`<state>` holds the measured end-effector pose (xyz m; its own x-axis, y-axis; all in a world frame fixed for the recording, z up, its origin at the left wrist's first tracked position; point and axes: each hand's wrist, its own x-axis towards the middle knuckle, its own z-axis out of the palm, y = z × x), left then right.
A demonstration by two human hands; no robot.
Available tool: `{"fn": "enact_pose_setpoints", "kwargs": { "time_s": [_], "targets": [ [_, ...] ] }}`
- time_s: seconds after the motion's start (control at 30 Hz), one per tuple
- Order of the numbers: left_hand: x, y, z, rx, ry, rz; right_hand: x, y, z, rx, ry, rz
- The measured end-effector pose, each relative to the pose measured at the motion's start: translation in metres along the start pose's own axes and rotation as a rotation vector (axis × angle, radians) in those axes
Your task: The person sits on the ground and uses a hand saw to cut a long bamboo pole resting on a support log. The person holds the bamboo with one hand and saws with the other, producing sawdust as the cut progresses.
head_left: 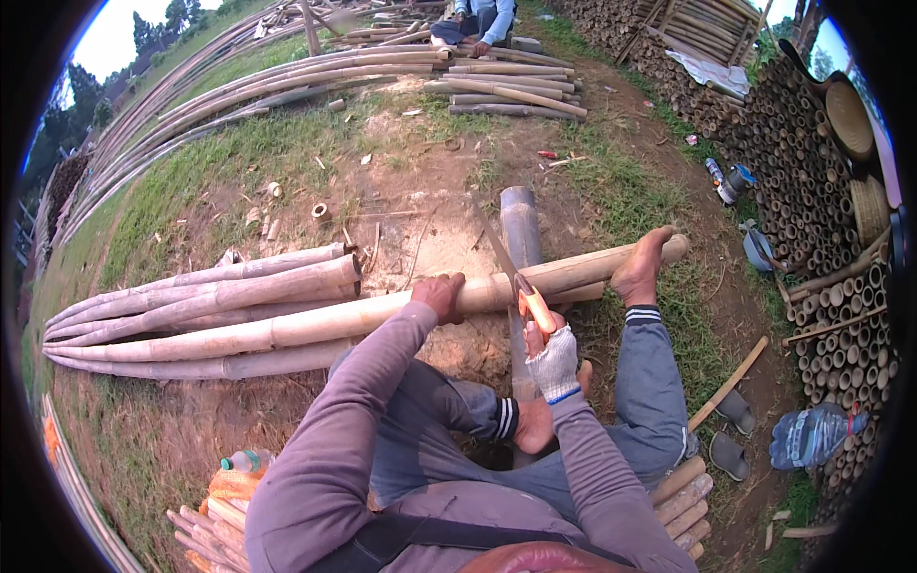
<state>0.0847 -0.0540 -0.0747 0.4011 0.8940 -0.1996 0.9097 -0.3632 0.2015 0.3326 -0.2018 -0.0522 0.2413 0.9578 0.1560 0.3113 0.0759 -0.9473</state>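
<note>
A long, pale bamboo pole (363,312) lies crosswise in front of me, over a thick grey bamboo piece (519,227). Wrapped over the pole left of this crossing is my bare left hand (441,295). My right hand (553,363), in a white knitted glove with bare fingertips, is closed round the orange handle of a handsaw (535,304). Its thin blade slants away from me across the pole, right of my left hand. My bare right foot (642,272) presses on the pole near its right end.
More bamboo poles (239,286) lie at left. Cut pieces (688,501) and a plastic bottle (246,460) are close to my body. Stacked bamboo (783,143), sandals (731,454) and a water jug (812,437) line the right. Another person (475,24) sits by far poles.
</note>
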Motion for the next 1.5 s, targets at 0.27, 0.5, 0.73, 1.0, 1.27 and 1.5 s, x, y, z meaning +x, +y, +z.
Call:
{"fn": "enact_pose_setpoints", "kwargs": {
  "time_s": [0.27, 0.5, 0.73, 1.0, 1.27, 1.5],
  "targets": [
    [-0.001, 0.004, -0.008, 0.004, -0.045, -0.019, 0.001, 0.011, 0.004, -0.022, 0.003, -0.113],
    [-0.001, 0.003, -0.006, 0.013, -0.023, -0.008, 0.002, 0.018, 0.003, -0.038, 0.007, -0.057],
    [-0.002, 0.001, -0.005, 0.019, -0.016, -0.016, 0.000, 0.008, 0.004, -0.018, -0.002, -0.036],
    [-0.002, 0.002, -0.006, 0.012, -0.008, -0.010, 0.002, 0.018, 0.004, -0.075, 0.002, -0.097],
    [-0.001, 0.004, -0.006, 0.006, -0.031, -0.024, 0.001, 0.013, 0.004, -0.045, 0.010, -0.034],
    [-0.003, 0.004, -0.009, 0.010, -0.019, -0.006, 0.000, 0.007, 0.003, 0.006, 0.000, 0.027]
  ]
}}
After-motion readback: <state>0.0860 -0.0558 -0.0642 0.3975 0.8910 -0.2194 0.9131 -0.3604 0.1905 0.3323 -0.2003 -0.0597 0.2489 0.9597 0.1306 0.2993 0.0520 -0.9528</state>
